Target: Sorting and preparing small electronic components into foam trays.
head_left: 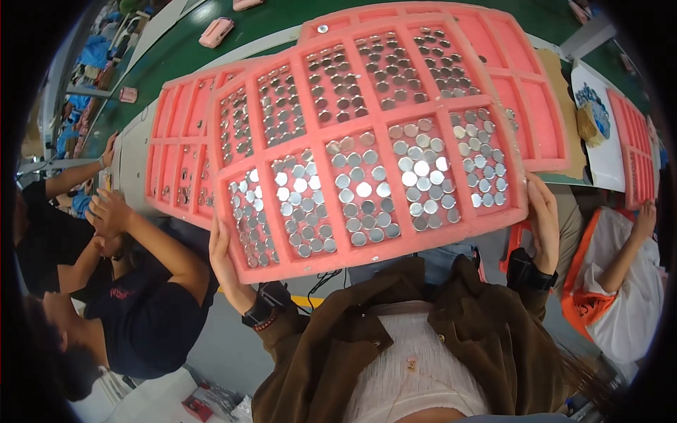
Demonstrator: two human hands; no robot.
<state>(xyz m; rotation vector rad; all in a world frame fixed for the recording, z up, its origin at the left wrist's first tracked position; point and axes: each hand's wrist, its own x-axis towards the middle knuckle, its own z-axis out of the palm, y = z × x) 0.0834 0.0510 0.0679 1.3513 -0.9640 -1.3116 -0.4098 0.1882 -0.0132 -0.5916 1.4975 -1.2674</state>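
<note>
Above bench, tray between both grips.

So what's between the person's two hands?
In the head view, a pink foam tray with compartments of shiny round metal discs spans from left hand to right hand.

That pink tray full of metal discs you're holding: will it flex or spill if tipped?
Pink tray looks foam-like, so probably bendy; left hand and right hand grip opposite edges. Discs lie loose in compartments, likely sliding when tilted. Probably heavy.
</note>
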